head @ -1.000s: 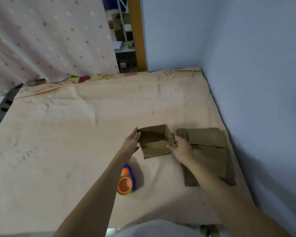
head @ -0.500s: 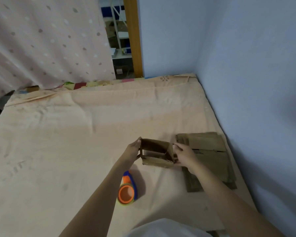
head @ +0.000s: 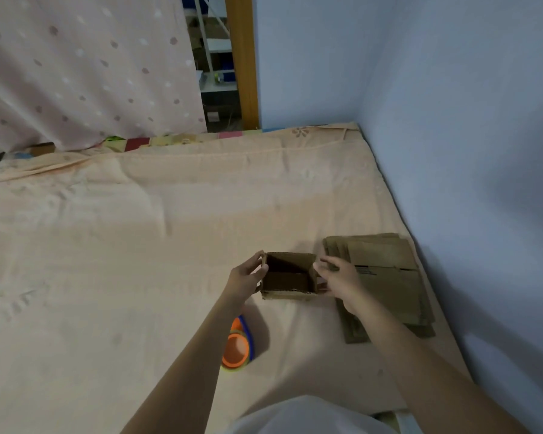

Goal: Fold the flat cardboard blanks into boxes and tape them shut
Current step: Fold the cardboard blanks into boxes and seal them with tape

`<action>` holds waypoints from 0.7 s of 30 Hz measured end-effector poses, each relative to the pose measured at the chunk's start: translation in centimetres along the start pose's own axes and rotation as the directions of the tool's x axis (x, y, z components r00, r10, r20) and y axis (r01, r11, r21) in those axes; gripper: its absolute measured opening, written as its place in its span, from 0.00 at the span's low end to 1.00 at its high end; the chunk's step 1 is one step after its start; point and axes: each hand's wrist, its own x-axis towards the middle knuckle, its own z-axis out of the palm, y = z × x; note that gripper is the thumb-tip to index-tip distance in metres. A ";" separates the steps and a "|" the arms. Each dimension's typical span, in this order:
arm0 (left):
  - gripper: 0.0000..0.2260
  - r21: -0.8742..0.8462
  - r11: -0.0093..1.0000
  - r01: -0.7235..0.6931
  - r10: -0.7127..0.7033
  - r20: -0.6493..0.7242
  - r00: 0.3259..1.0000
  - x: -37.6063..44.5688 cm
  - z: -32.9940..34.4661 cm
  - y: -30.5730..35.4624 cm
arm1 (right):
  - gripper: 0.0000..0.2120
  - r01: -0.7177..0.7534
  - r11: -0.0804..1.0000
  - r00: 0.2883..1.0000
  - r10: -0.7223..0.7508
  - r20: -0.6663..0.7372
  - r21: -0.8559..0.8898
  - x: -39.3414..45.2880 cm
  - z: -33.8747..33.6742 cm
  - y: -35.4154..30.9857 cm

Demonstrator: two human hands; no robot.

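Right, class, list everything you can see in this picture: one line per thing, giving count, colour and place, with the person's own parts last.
cardboard box: one, brown, opened up, top open, on the sheet between the hands.
flat cardboard blanks: one stack, count unclear, brown, on the sheet by the right wall.
tape roll: one, orange, with blue and yellow edges, near the left forearm.
bed sheet: one, peach, covering the whole surface.
curtain: one, pale pink, spotted, far left.
door frame: one, wooden, orange-brown, at the back.
walls: two, pale blue, back and right.
left hand: holds the box's left side.
right hand: at the box's right side.
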 end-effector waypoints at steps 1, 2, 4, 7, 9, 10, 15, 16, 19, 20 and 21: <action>0.18 -0.012 1.000 0.007 -0.007 0.003 1.000 0.1 -0.1 0.0 | 0.21 0.001 0.999 1.000 0.000 0.018 -0.036 0.1 0.2 0.1; 0.18 -0.018 1.000 0.015 -0.015 0.003 1.000 0.2 -0.1 -0.1 | 0.22 0.003 0.998 0.999 -0.001 0.035 -0.065 0.1 0.3 0.0; 0.16 -0.020 0.999 0.035 -0.035 -0.008 0.999 0.7 -0.2 -0.5 | 0.22 0.000 0.998 0.999 0.002 0.033 -0.067 0.2 0.7 0.1; 0.24 0.092 0.995 0.035 -0.030 -0.051 0.998 1.1 -0.1 -1.1 | 0.18 -0.009 0.999 0.999 0.008 -0.033 -0.032 0.4 1.2 0.5; 0.27 0.174 0.984 0.022 -0.007 -0.088 0.996 1.6 0.0 -1.6 | 0.17 -0.022 1.000 0.998 0.022 -0.063 -0.007 0.7 1.4 0.9; 0.24 0.206 0.978 0.019 0.004 -0.109 0.994 1.7 0.0 -1.7 | 0.17 -0.027 1.000 0.997 0.028 -0.069 0.015 0.8 1.4 1.0; 0.19 0.181 0.981 0.067 -0.041 -0.144 0.989 2.0 -0.2 -1.6 | 0.18 -0.037 0.999 0.995 0.037 -0.093 0.003 1.6 1.7 0.8; 0.18 0.179 0.981 0.076 -0.050 -0.147 0.988 2.2 -0.2 -1.8 | 0.18 -0.041 0.999 0.995 0.041 -0.096 0.000 1.6 1.8 0.7; 0.17 0.271 0.959 0.087 -0.031 -0.205 0.978 2.3 0.2 -2.1 | 0.18 -0.055 0.998 0.990 0.049 -0.129 -0.039 1.4 2.3 0.7; 0.16 0.313 0.946 0.080 -0.009 -0.224 0.975 2.3 0.4 -2.1 | 0.18 -0.040 0.997 0.989 0.031 -0.146 -0.066 1.3 2.4 0.6; 0.14 0.351 0.933 0.079 0.009 -0.243 0.970 2.3 0.6 -2.0 | 0.19 -0.012 0.995 0.987 -0.003 -0.160 -0.096 1.1 2.5 0.4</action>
